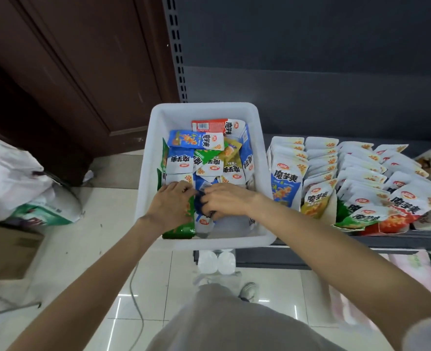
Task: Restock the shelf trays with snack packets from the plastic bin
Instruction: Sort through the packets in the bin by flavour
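A white plastic bin (pixel 204 108) sits on the left end of the shelf, holding several loose snack packets (pixel 196 143) in blue, green, yellow and red. Both hands are inside its near end. My left hand (pixel 170 203) lies on green packets (pixel 181 228) with its fingers curled onto them. My right hand (pixel 225 200) grips a blue and white packet (pixel 204 219) that stands on end between the two hands. To the right of the bin, rows of upright packets (pixel 285 183) fill the shelf trays (pixel 391 235).
A dark wooden door (pixel 70 72) stands to the left of the grey shelf upright (pixel 177 46). White plastic bags (pixel 14 178) and a cardboard box (pixel 9 252) lie on the tiled floor at left. Two white bottles (pixel 215 262) stand under the bin. A lower shelf shows at right.
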A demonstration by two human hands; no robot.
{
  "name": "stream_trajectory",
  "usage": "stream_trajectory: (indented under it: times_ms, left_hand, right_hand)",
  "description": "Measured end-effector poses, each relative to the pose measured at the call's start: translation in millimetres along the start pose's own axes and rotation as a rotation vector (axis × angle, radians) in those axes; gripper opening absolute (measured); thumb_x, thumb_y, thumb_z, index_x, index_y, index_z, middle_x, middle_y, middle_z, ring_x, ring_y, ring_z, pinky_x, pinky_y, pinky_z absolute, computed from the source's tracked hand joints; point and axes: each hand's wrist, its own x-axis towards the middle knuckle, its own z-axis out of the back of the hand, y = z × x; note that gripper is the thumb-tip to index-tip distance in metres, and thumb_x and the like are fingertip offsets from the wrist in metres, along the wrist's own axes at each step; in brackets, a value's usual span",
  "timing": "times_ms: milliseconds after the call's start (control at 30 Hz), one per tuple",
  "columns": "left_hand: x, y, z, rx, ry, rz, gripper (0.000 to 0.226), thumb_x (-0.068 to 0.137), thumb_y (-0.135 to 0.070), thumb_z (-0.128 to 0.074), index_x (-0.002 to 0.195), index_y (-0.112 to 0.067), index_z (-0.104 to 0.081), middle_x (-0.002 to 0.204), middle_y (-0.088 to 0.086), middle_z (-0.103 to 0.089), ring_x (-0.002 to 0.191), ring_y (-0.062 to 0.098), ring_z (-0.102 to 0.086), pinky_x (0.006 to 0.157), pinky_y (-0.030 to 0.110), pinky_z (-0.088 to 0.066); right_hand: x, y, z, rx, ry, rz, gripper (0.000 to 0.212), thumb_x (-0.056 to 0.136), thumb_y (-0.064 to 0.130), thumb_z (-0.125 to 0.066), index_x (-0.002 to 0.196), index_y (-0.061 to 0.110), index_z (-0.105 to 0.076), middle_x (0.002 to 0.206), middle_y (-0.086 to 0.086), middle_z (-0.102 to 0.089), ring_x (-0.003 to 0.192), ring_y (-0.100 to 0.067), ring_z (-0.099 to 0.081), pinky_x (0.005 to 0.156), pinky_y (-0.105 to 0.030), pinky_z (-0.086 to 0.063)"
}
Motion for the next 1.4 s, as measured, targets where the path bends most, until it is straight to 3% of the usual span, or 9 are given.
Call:
stream_trajectory:
  times_ms: [67,233,400,533,633,767,1000,1200,1400]
  left_hand:
    - [-0.8,2.1,-1.7,-0.054,-0.024,0.002,0.061,0.081,-0.037,-0.065,0.136,-0.028,-0.038,0.140,-0.004,-0.038,0.130,0.016,-0.036,0.111,0.033,-0.028]
    - [-3.7,13.6,-0.3,-0.333,-0.073,0.022,0.054,0.083,-0.032,-0.067,0.132,-0.026,-0.046,0.134,-0.004,-0.047,0.122,0.016,-0.047,0.098,0.028,-0.039]
    - [-17.9,1.5,21.9,-1.316,-0.293,0.183,0.024,0.095,-0.035,-0.049,0.114,-0.026,-0.061,0.118,-0.007,-0.064,0.109,0.006,-0.059,0.096,0.027,-0.045]
    - [-24.8,-23.7,48.3,-1.664,-0.169,0.116,0.036,0.092,-0.046,-0.046,0.115,-0.023,-0.061,0.106,-0.003,-0.071,0.099,0.012,-0.067,0.084,0.024,-0.053]
    - [-25.0,-41.0,63.1,-1.634,-0.129,0.061,0.025,0.087,-0.026,-0.060,0.111,-0.027,-0.059,0.090,-0.011,-0.072,0.088,0.006,-0.068,0.069,0.017,-0.052]
    - [-17.3,-57.9,71.1,-1.453,-0.186,-0.019,0.029,0.081,-0.012,-0.071,0.100,-0.031,-0.060,0.095,0.001,-0.069,0.083,0.017,-0.069,0.067,0.022,-0.056]
    - [24.4,-107.6,83.7,-1.157,-0.413,-0.180,0.019,0.081,-0.013,-0.072,0.097,-0.015,-0.062,0.090,-0.002,-0.069,0.073,0.011,-0.068,0.067,0.027,-0.056]
    - [60.7,-139.5,66.3,-0.982,-0.461,-0.244,0.020,0.081,-0.019,-0.072,0.098,-0.011,-0.064,0.090,-0.002,-0.071,0.077,0.008,-0.067,0.069,0.034,-0.057]
    - [70.9,-134.2,48.7,-0.686,-0.611,-0.197,0.020,0.081,-0.024,-0.072,0.098,-0.016,-0.066,0.091,-0.003,-0.071,0.085,0.016,-0.065,0.067,0.034,-0.053]
  right_hand:
    - [0.2,-2.4,-2.2,0.036,-0.059,0.016,0.013,0.087,0.012,-0.060,0.075,0.010,-0.065,0.079,-0.010,-0.063,0.077,-0.029,-0.056,0.062,-0.041,-0.050]
    - [-21.9,1.4,7.0,0.179,-0.267,-0.204,0.014,0.096,0.018,-0.050,0.094,0.011,-0.063,0.084,-0.004,-0.065,0.074,-0.022,-0.059,0.069,-0.036,-0.049]
    - [-54.3,2.5,39.1,0.915,-0.929,-0.799,0.007,0.097,0.018,-0.051,0.093,0.013,-0.053,0.071,0.003,-0.063,0.052,0.002,-0.053,0.052,-0.018,-0.042]
    - [-67.4,6.7,54.2,1.290,-1.038,-0.920,0.009,0.097,0.016,-0.052,0.088,0.015,-0.051,0.081,0.000,-0.068,0.068,0.000,-0.064,0.059,-0.024,-0.053]
    - [-74.6,16.2,58.0,1.395,-1.043,-0.886,0.004,0.096,0.010,-0.052,0.093,0.011,-0.049,0.086,0.001,-0.068,0.073,-0.002,-0.067,0.059,-0.022,-0.054]
    - [-97.4,23.5,70.7,1.367,-1.104,-0.787,0.033,0.088,0.000,-0.061,0.110,0.020,-0.048,0.095,0.001,-0.066,0.081,-0.009,-0.066,0.066,-0.029,-0.057]
    - [-157.4,22.4,94.1,0.604,-1.081,-0.908,0.022,0.086,0.020,-0.068,0.098,0.033,-0.056,0.083,0.006,-0.067,0.072,-0.012,-0.067,0.065,-0.037,-0.055]
    - [-186.9,10.1,77.1,0.354,-0.985,-0.981,0.016,0.089,0.020,-0.064,0.104,0.015,-0.059,0.088,-0.001,-0.069,0.072,-0.016,-0.067,0.062,-0.038,-0.054]
    - [-178.7,-0.6,52.0,0.231,-0.951,-1.013,0.017,0.086,0.018,-0.069,0.101,0.013,-0.064,0.070,-0.003,-0.066,0.062,-0.021,-0.063,0.057,-0.026,-0.046]
